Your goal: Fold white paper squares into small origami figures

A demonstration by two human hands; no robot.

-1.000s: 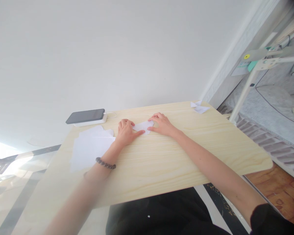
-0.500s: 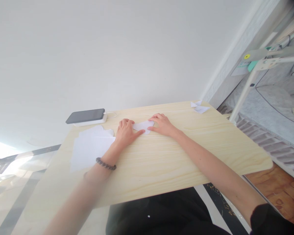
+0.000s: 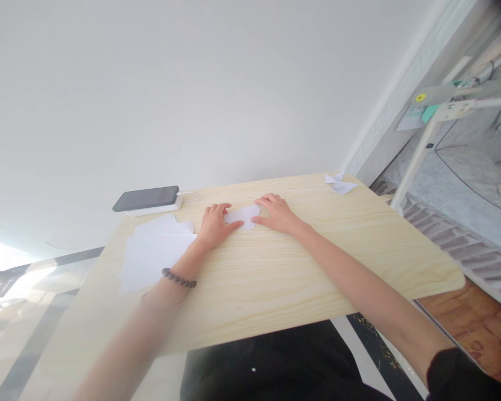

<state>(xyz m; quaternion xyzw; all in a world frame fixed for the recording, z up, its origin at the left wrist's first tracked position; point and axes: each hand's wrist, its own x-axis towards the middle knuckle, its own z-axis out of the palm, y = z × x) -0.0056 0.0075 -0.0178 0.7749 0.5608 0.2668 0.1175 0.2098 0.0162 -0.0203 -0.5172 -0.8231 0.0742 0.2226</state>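
Note:
A small folded white paper (image 3: 244,215) lies on the wooden tabletop (image 3: 267,278) between my two hands. My left hand (image 3: 215,224), with a dark beaded bracelet on its wrist, grips the paper's left end, its thumb along the lower edge. At the right end, the thumb and fingertips of my right hand (image 3: 277,213) hold the paper by its edges. Left of my left hand lie loose white paper sheets (image 3: 154,259), overlapping one another.
A dark phone (image 3: 146,198) rests on a white box at the back left, with a white cable attached. Folded white paper shapes (image 3: 341,184) lie at the back right corner. The wall stands behind the table, and a white metal frame (image 3: 417,150) rises at the right.
My left hand has shifted slightly left, and the folded paper has moved slightly left too. My right hand stays nearly in place.

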